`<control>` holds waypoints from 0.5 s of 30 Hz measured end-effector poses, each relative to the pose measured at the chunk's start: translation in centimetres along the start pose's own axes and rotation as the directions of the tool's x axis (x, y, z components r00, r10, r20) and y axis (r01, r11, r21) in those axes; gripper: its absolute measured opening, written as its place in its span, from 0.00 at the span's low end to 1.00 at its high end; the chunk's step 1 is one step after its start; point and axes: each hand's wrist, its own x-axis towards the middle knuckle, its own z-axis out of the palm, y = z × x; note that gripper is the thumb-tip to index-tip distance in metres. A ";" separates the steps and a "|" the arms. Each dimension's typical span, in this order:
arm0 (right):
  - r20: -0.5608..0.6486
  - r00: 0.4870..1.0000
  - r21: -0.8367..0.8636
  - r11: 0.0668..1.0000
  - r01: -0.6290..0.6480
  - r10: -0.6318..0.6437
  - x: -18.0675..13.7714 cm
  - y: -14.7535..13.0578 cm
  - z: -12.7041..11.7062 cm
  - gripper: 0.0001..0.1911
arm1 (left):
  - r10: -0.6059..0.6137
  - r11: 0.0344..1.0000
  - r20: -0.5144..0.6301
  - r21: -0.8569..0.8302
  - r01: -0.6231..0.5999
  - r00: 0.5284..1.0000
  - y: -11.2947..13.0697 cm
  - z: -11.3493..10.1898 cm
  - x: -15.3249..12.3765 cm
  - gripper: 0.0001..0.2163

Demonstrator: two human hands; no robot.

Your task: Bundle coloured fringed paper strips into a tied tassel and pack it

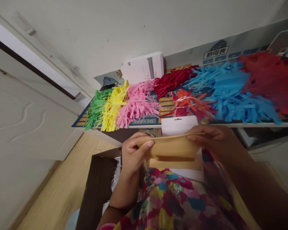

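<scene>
Both hands hold a flat brown paper pouch (172, 150) with a white hang-tab top (179, 125), level with the table's front edge. My left hand (134, 150) pinches its left end, fingers closed. At the pouch's right end, my right hand (213, 137) grips it with the thumb along the top edge. The pouch's mouth looks slightly spread. On the table (148, 121) beyond lie piles of shredded paper strips: green (97, 107), yellow (112, 107), pink (138, 102), dark red (172, 80), orange (189, 103), blue (230, 92) and red (271, 80).
A stack of white pouches (144, 67) stands at the back against the wall. A dark cardboard box (98, 188) sits on the wooden floor at lower left. A white cabinet door (26, 115) is on the left. Colourful patterned clothing (177, 204) covers my lap.
</scene>
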 end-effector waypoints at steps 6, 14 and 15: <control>-0.142 0.981 -0.007 0.991 0.132 -0.132 0.1 0.5 0.3 0.10 | 0.084 0.966 0.082 0.236 -0.102 0.993 1.1 -0.9 0.7 0.12; -0.109 0.889 -0.266 0.875 0.404 -0.444 -0.8 -0.3 0.7 0.06 | 0.268 0.677 0.468 0.530 -0.510 0.842 4.4 1.1 1.4 0.07; -0.096 0.894 -0.259 0.878 0.402 -0.437 -0.9 -0.3 0.7 0.07 | 0.274 0.684 0.459 0.524 -0.507 0.845 4.4 1.3 1.4 0.06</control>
